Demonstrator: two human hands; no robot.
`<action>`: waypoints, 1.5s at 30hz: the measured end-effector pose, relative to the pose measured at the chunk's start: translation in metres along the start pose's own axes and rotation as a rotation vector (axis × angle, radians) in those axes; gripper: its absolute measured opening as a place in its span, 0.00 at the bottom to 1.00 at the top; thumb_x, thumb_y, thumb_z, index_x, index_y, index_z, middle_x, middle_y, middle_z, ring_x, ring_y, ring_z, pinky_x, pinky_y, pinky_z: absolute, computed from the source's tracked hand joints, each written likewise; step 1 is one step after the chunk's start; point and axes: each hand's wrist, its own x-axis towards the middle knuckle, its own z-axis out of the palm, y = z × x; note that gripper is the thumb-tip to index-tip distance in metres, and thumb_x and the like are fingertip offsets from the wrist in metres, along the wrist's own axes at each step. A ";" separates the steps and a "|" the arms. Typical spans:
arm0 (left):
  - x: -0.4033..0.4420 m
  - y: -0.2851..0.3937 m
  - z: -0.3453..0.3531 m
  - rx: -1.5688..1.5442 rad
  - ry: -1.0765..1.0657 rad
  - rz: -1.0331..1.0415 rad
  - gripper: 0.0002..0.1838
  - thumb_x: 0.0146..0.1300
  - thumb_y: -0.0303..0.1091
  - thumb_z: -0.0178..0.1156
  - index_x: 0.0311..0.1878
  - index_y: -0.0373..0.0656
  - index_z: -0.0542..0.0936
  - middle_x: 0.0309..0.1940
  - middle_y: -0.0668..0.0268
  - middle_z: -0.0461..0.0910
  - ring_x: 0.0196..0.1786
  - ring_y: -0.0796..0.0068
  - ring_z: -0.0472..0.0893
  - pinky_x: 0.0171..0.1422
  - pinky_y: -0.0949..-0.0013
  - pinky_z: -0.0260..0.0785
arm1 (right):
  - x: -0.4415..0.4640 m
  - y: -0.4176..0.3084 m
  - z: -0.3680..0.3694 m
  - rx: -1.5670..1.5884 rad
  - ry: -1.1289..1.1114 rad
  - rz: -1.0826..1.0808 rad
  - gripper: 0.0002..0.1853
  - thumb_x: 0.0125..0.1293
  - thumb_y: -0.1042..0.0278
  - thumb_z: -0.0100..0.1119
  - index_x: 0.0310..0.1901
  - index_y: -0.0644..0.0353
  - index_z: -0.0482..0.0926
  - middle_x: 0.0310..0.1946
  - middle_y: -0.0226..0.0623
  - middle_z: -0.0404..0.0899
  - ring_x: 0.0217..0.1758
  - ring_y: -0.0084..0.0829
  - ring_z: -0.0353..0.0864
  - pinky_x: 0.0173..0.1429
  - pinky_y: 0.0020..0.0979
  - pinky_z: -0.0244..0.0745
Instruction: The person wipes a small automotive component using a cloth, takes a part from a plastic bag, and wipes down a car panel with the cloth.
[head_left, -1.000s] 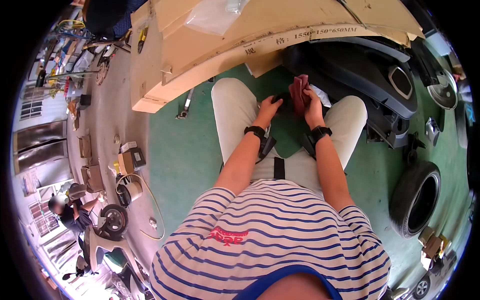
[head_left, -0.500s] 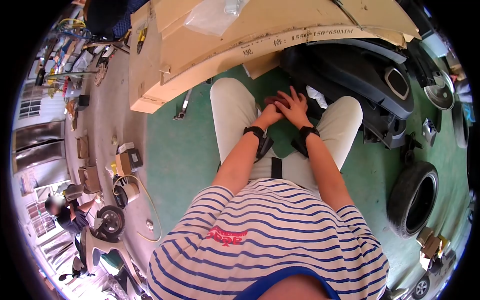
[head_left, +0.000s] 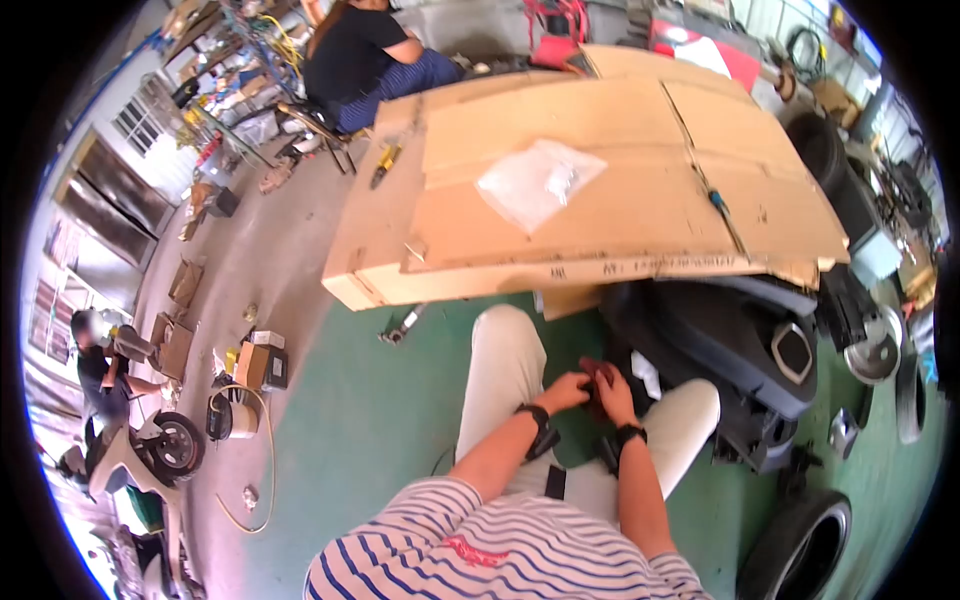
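Between your knees, just short of the near edge of the flat cardboard box [head_left: 620,220], your two hands work close together over the green floor [head_left: 340,430]. To your left that floor stretches from your left knee [head_left: 508,345] as far as the grey concrete, with a metal tool [head_left: 405,325] lying near the box's edge. Your right side is tighter: the black body panel [head_left: 710,345] stands near your right knee [head_left: 688,410], and a tyre [head_left: 768,545] sits farther back on that side.

The dark red cloth [head_left: 594,368] is bunched and creased between your hands, its upper end poking out above the fingers. Your right hand [head_left: 613,398] has its fingers wrapped around the cloth. Your left hand [head_left: 568,391] meets it from the other side, fingers curled; you cannot tell from this view whether they pinch anything.

The lower part of the cloth is lost in shadow and behind your fingers, so whatever it may cover can't be made out. The tyre's bottom is cut off by the lower border, and the print along the box's edge is too blurred to read.
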 end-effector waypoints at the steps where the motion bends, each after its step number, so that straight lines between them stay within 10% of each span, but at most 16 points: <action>1: 0.000 -0.006 0.004 -0.064 0.057 0.087 0.15 0.45 0.24 0.54 0.39 0.34 0.76 0.29 0.59 0.79 0.32 0.73 0.75 0.38 0.68 0.68 | 0.001 -0.003 -0.002 -0.008 -0.019 0.028 0.18 0.66 0.62 0.48 0.52 0.64 0.71 0.42 0.44 0.79 0.47 0.35 0.78 0.50 0.32 0.71; 3: -0.006 0.025 -0.007 -0.177 -0.034 -0.173 0.18 0.45 0.24 0.54 0.44 0.34 0.75 0.29 0.60 0.79 0.32 0.75 0.75 0.38 0.70 0.68 | -0.002 -0.011 -0.007 -0.056 0.009 0.030 0.17 0.66 0.61 0.46 0.50 0.64 0.73 0.41 0.46 0.79 0.45 0.41 0.79 0.49 0.35 0.71; 12: -0.008 0.018 -0.008 -0.500 0.090 -0.196 0.25 0.51 0.24 0.54 0.57 0.37 0.72 0.37 0.68 0.77 0.31 0.83 0.73 0.31 0.78 0.65 | 0.005 0.002 -0.004 0.017 0.149 0.139 0.20 0.68 0.63 0.39 0.52 0.71 0.69 0.46 0.57 0.74 0.51 0.50 0.74 0.54 0.37 0.67; 21: -0.001 0.019 -0.014 -0.927 0.368 -0.323 0.28 0.53 0.22 0.52 0.61 0.37 0.65 0.47 0.64 0.75 0.48 0.73 0.76 0.46 0.71 0.72 | 0.002 -0.019 -0.040 1.426 0.258 0.452 0.21 0.67 0.58 0.41 0.59 0.59 0.66 0.53 0.39 0.71 0.54 0.36 0.72 0.61 0.36 0.65; 24: 0.001 0.030 -0.016 -0.909 0.316 -0.320 0.29 0.52 0.23 0.53 0.61 0.39 0.64 0.49 0.64 0.73 0.49 0.72 0.75 0.47 0.70 0.70 | 0.014 0.009 -0.029 1.470 0.365 0.394 0.21 0.67 0.57 0.44 0.58 0.58 0.67 0.56 0.38 0.69 0.60 0.33 0.66 0.63 0.34 0.60; 31: -0.002 0.019 -0.015 -0.846 0.153 -0.277 0.24 0.52 0.21 0.53 0.55 0.42 0.70 0.47 0.66 0.74 0.45 0.74 0.74 0.47 0.71 0.67 | 0.003 -0.045 0.003 0.089 0.140 -0.144 0.36 0.59 0.65 0.59 0.66 0.63 0.54 0.67 0.53 0.50 0.71 0.41 0.49 0.70 0.32 0.44; 35: 0.001 0.016 -0.012 -0.838 0.139 -0.341 0.22 0.52 0.22 0.53 0.53 0.43 0.71 0.46 0.68 0.74 0.46 0.74 0.74 0.47 0.71 0.68 | 0.010 -0.005 0.011 0.146 0.316 0.070 0.40 0.57 0.64 0.61 0.67 0.63 0.51 0.66 0.55 0.51 0.69 0.41 0.53 0.68 0.32 0.50; 37: 0.000 0.015 -0.011 -0.915 0.089 -0.274 0.21 0.54 0.23 0.52 0.54 0.43 0.71 0.45 0.68 0.74 0.47 0.75 0.75 0.48 0.70 0.69 | 0.006 -0.018 0.000 0.464 0.034 0.262 0.36 0.57 0.62 0.62 0.64 0.65 0.58 0.61 0.52 0.61 0.62 0.39 0.64 0.63 0.31 0.59; 45: -0.006 0.040 -0.014 -0.980 0.047 -0.282 0.23 0.54 0.25 0.53 0.57 0.43 0.70 0.44 0.69 0.75 0.44 0.79 0.76 0.44 0.74 0.71 | 0.012 0.011 0.007 0.278 0.298 0.081 0.22 0.67 0.52 0.46 0.51 0.63 0.72 0.38 0.34 0.77 0.32 0.27 0.76 0.33 0.24 0.70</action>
